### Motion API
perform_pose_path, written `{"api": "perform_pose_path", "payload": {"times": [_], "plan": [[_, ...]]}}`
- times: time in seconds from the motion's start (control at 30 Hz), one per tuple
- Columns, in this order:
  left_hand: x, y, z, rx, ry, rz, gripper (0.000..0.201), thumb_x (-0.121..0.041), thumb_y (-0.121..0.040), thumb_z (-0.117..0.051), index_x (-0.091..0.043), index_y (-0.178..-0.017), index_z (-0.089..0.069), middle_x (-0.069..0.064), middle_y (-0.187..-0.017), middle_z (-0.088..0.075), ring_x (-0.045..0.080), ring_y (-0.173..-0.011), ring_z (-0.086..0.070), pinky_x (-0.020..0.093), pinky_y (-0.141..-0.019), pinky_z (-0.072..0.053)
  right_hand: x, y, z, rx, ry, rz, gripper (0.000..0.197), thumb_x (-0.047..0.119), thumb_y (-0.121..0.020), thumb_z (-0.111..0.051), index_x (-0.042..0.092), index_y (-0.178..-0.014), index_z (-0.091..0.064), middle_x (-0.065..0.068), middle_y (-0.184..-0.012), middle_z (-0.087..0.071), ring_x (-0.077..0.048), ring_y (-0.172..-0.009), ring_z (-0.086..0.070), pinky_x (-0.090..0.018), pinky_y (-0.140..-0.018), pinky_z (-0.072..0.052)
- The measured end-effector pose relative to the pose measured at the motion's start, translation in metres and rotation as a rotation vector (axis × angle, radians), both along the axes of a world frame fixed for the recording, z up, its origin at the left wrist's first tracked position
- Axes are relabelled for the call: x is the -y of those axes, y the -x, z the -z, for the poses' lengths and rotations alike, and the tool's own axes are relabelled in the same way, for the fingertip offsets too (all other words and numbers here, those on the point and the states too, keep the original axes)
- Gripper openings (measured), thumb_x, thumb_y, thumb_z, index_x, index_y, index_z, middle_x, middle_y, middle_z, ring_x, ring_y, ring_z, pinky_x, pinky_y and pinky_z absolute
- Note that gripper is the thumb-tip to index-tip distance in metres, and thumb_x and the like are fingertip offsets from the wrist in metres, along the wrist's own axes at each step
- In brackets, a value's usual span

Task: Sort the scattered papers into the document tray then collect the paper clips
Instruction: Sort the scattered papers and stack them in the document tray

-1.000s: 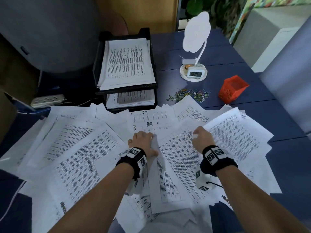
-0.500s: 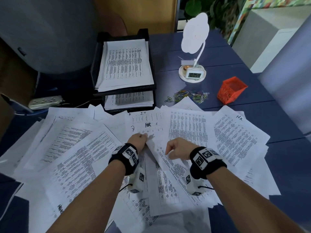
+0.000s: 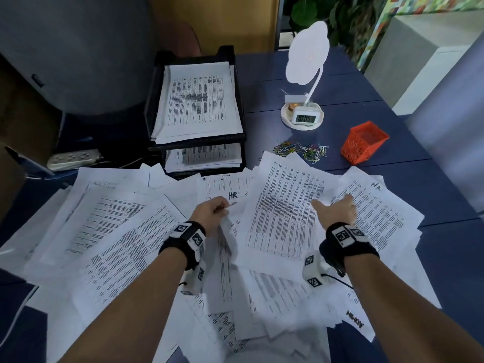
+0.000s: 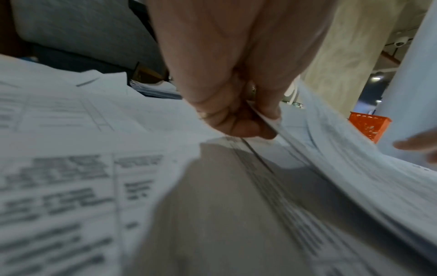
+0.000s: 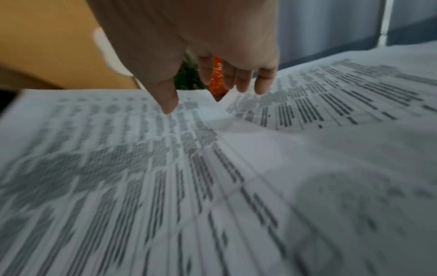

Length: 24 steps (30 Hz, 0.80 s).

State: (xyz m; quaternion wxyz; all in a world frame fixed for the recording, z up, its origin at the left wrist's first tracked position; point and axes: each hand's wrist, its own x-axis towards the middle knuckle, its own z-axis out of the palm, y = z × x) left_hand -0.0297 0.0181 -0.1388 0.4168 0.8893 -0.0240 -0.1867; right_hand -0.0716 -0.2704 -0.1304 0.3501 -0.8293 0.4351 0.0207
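Note:
Printed papers [image 3: 110,239] lie scattered over the near half of the blue table [image 3: 379,179]. My left hand [image 3: 212,213] pinches the edge of a thin stack of sheets [image 4: 307,142] between thumb and fingers [image 4: 236,119]. My right hand [image 3: 337,209] hovers open, fingers spread, over a sheet marked HR [image 3: 377,205]; its fingertips [image 5: 260,87] hang just above the paper [image 5: 212,168]. The black two-tier document tray [image 3: 157,100] at the back holds paper on both levels. Coloured paper clips [image 3: 303,150] lie in a loose pile beyond the papers.
An orange mesh cup [image 3: 364,142] stands right of the clips. A white desk lamp with a clock base [image 3: 302,116] sits behind them. A power strip [image 3: 73,158] lies at the left, and a grey chair back [image 3: 78,48] stands behind the tray.
My right hand swung left across the sheets, then back right, and has opened over the HR sheet. A printed sheet now lies spread between my hands. The left hand has stayed put, pinching paper.

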Motion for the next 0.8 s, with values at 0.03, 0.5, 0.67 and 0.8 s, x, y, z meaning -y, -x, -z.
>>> {"api": "perform_pose_path", "payload": {"times": [0.03,0.5,0.67,0.8], "plan": [[-0.005,-0.003,-0.001,-0.013,0.03,-0.013,0.022,-0.007,-0.091,-0.058,-0.024,-0.078,-0.055,-0.001,-0.075,-0.055,0.017,-0.075,-0.049,0.02,-0.065,-0.039,0.003,-0.001,0.001,0.037,-0.082,0.038,0.091,0.041,-0.077,-0.073,0.002,-0.142,-0.022,-0.021,-0.139,-0.041,-0.038,-0.125,-0.043,-0.044,-0.095,-0.041],[-0.034,-0.009,0.0,-0.154,0.186,-0.393,0.018,-0.036,-0.096,-0.049,-0.028,-0.11,-0.042,0.02,-0.102,-0.062,0.025,-0.07,-0.054,0.036,-0.068,-0.048,-0.025,-0.01,0.015,0.069,-0.219,-0.464,0.022,0.008,-0.093,-0.049,-0.003,-0.107,-0.061,-0.019,-0.1,-0.064,-0.024,-0.084,-0.054,-0.036,-0.079,-0.047],[-0.02,0.01,0.001,-0.286,0.318,-0.61,0.061,-0.033,-0.086,-0.067,-0.012,-0.134,-0.034,0.006,-0.128,-0.045,0.029,-0.117,-0.05,0.038,-0.096,-0.044,-0.045,-0.011,0.023,0.134,-0.332,-0.431,0.013,0.015,-0.09,-0.06,0.014,-0.101,-0.067,-0.009,-0.087,-0.065,-0.022,-0.07,-0.055,-0.03,-0.069,-0.047],[-0.018,0.02,0.007,-0.186,0.196,-0.504,0.039,-0.018,-0.089,-0.064,0.001,-0.118,-0.046,0.019,-0.105,-0.055,0.029,-0.092,-0.056,0.026,-0.079,-0.047,-0.053,-0.017,0.026,0.114,-0.359,-0.411,0.027,0.021,-0.089,-0.063,0.01,-0.114,-0.065,-0.008,-0.096,-0.065,-0.017,-0.069,-0.053,-0.031,-0.077,-0.045]]}}
